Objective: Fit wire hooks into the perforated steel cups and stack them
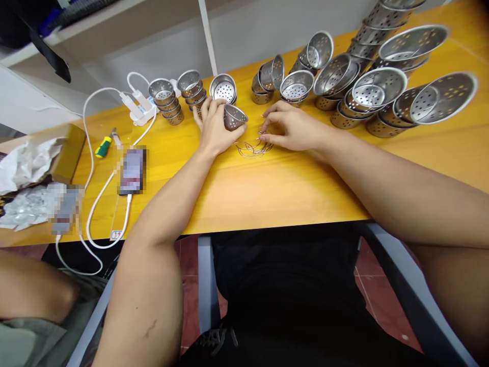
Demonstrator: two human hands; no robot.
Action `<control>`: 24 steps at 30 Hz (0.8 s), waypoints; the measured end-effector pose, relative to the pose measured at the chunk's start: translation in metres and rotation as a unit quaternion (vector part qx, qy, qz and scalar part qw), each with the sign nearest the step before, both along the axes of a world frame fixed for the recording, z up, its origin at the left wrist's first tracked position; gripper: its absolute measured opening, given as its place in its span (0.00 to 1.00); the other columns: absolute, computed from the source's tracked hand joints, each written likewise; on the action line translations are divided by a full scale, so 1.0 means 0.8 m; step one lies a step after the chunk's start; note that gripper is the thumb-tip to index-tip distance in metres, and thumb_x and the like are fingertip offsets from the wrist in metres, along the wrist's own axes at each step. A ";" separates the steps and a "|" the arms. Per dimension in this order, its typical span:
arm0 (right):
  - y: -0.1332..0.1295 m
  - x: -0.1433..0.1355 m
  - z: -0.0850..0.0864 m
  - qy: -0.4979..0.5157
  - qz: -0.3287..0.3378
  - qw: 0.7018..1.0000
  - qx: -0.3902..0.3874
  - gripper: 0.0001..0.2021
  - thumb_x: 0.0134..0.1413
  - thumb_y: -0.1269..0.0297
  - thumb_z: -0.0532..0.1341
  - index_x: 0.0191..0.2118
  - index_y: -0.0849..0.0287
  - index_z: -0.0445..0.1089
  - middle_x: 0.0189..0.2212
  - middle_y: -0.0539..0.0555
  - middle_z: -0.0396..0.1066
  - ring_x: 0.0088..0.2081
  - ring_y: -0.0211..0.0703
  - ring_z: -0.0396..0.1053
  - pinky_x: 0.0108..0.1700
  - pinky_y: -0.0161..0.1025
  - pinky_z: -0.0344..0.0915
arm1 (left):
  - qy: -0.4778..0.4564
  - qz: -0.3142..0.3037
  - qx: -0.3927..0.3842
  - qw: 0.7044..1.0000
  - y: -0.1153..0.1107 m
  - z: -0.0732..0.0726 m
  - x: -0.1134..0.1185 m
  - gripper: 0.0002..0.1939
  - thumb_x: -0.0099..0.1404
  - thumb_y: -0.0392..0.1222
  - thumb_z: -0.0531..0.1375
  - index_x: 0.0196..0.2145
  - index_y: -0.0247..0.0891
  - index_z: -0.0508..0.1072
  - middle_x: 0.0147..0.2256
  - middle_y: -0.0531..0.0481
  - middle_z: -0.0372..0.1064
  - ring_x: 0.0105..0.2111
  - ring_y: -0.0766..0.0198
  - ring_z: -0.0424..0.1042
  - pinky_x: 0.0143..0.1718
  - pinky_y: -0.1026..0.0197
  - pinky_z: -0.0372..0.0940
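My left hand (216,127) is wrapped round a small perforated metal cup (234,118), which is tilted with its rim toward the right. Just right of it, my right hand (281,125) has its thumb and fingers bent toward a loose heap of thin wire rings (252,150) on the yellow table (267,199). The fingertips meet the upper right of the heap, and a bit of wire shows between them. Behind my left hand stands a stack of cups (223,89), partly hidden by the fingers.
More cup stacks (166,99) line the back, with several leaning ones (372,94) at the right. At left lie a power strip (141,109), white cables, a green-yellow screwdriver (103,147), two phones (132,171), and plastic bags (30,163) by a box. Another person's leg (34,288) shows lower left.
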State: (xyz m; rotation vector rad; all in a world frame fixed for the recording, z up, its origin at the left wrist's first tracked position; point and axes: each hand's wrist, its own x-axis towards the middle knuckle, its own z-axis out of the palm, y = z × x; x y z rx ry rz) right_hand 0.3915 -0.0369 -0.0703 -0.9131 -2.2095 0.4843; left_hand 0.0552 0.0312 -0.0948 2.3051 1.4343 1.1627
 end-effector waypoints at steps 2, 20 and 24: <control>0.003 0.001 -0.003 -0.005 -0.003 1.000 0.004 0.27 0.72 0.26 0.80 0.51 0.45 0.87 0.63 0.64 0.85 0.67 0.82 0.84 0.80 0.83 0.79 | 0.009 -0.016 0.016 1.000 -0.009 0.006 0.003 0.36 0.60 0.73 0.87 0.57 0.58 0.85 0.72 0.40 0.84 0.90 0.23 0.61 0.99 0.07 0.30; 0.007 0.000 -0.012 -0.020 -0.005 1.000 -0.005 0.22 0.72 0.34 0.81 0.49 0.47 0.87 0.58 0.64 0.83 0.62 0.77 0.84 0.78 0.78 0.79 | 0.062 -0.036 0.005 0.997 -0.043 0.034 0.018 0.48 0.59 0.86 0.84 0.60 0.48 0.85 0.68 0.34 0.85 0.77 0.23 0.78 0.91 0.19 0.63; 0.005 0.001 -0.009 -0.039 -0.014 0.999 -0.006 0.25 0.73 0.31 0.80 0.48 0.49 0.86 0.59 0.66 0.83 0.61 0.78 0.84 0.77 0.80 0.80 | 0.072 -0.039 0.040 0.996 -0.053 0.040 0.022 0.48 0.63 0.88 0.81 0.61 0.48 0.83 0.64 0.36 0.84 0.72 0.28 0.80 0.87 0.24 0.68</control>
